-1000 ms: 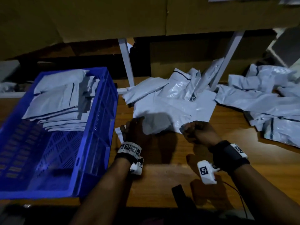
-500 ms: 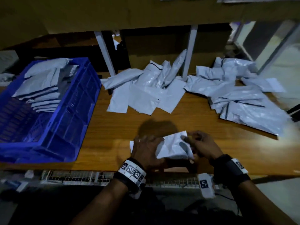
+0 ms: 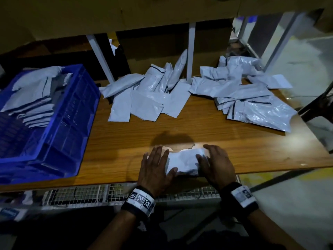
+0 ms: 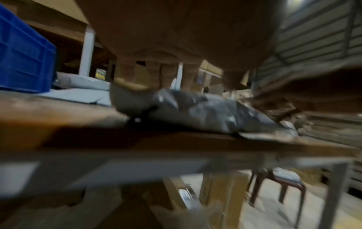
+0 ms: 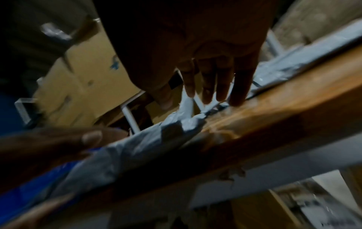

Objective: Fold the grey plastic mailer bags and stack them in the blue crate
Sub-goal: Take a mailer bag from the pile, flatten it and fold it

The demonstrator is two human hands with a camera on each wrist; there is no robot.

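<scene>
Folded mailer bag [image 3: 182, 162] flat on wooden table [image 3: 207, 127], at near edge, well right of blue crate [image 3: 72, 112]. Left hand [image 3: 155, 168] and right hand [image 3: 215, 165] press bag ends, fingers straight, gripping nothing. Stack of folded bags [image 3: 34, 98] already inside crate, far end. Two loose piles [image 3: 149, 94] beyond bag likely unfolded: much left. Bare table between bag and crate; bag near table edge, slip risk.

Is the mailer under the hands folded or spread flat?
Folded: the mailer is a compact packet pressed by the left hand and right hand.
</scene>
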